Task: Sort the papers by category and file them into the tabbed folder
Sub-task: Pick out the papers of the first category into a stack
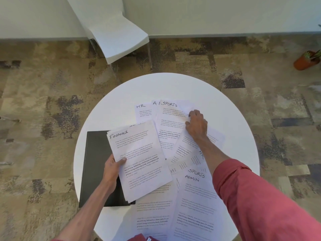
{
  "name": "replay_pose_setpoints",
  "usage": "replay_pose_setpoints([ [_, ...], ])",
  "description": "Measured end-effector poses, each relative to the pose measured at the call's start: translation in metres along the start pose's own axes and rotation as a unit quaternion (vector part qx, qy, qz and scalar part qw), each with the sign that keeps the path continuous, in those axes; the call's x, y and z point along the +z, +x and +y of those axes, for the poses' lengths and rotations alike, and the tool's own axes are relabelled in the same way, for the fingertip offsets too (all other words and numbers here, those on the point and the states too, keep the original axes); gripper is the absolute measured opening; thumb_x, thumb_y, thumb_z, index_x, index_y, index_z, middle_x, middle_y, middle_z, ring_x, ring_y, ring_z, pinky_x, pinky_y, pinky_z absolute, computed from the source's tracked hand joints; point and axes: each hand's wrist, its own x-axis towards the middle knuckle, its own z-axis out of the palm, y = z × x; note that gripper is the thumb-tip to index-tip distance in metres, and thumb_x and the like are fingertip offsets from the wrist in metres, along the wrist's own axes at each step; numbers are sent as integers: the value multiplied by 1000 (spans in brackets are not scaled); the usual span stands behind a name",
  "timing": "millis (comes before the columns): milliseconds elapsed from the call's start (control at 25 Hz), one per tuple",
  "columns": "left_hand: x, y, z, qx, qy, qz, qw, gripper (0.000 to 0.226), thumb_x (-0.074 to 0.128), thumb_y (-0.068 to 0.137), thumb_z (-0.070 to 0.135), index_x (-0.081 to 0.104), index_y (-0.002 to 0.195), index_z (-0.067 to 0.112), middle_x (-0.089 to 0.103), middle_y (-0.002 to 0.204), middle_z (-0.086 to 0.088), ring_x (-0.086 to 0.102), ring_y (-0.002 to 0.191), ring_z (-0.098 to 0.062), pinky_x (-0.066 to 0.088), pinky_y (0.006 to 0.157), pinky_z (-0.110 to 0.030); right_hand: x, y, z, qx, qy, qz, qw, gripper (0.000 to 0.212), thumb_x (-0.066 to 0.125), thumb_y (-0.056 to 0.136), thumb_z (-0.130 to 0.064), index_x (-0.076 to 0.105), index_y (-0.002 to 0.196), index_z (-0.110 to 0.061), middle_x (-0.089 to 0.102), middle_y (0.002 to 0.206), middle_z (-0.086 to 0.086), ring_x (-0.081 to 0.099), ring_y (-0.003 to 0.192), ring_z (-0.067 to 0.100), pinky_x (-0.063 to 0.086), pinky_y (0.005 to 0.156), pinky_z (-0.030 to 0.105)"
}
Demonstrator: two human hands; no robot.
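Handwritten headings — FINANCE on held stack point(139, 153), HR on far sheet point(143, 112), SPORTS sheet point(171, 119), ADMIN sheet point(194, 197)

The scene is being lit brightly and evenly by soft, diffuse light. The white table point(121, 101) is being washed out toward its far rim at the centre of the frame. A soft, yellowish shadow is being cast over the papers point(152, 202) at the lower centre. Straight lines are being bowed by the wide lens, as at the baseboard point(225, 36) along the top. Fine print is being rendered soft; the carpet point(26, 94) at the left edge is being smeared.
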Motion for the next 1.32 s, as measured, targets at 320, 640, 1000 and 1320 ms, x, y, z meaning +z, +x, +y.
replay_pose_setpoints([
  [320,-2,-4,-5,-9,-10,15,1000,35,68,100,3,67,133,15,80,123,-6,77,110,-34,61,88,-47,-3,28,-12,-53,-48,-65,995,69,70,94,-46,46,151,-17,43,156,10,42,144,31,30,120,54],
  [640,-5,-1,-1,-4,-9,11,1000,36,67,100,1,66,134,14,80,124,-6,78,107,-31,64,81,-41,-7,36,-8,-32,-8,-73,997,80,85,75,-48,47,142,-26,48,135,7,44,131,30,34,110,55],
  [1000,-4,-4,1,4,-25,4,1000,35,66,100,0,65,134,11,80,122,-6,80,98,-23,65,70,-30,-40,29,39,33,183,-82,979,8,77,86,-18,71,91,-22,70,85,-11,67,96,21,49,95,44],
  [1320,4,-11,-3,5,-31,-6,999,36,66,100,0,66,135,12,80,124,-7,79,105,-30,65,73,-32,-71,3,98,135,38,-169,976,14,56,82,-21,70,83,-22,75,90,6,70,90,33,48,77,33],
])
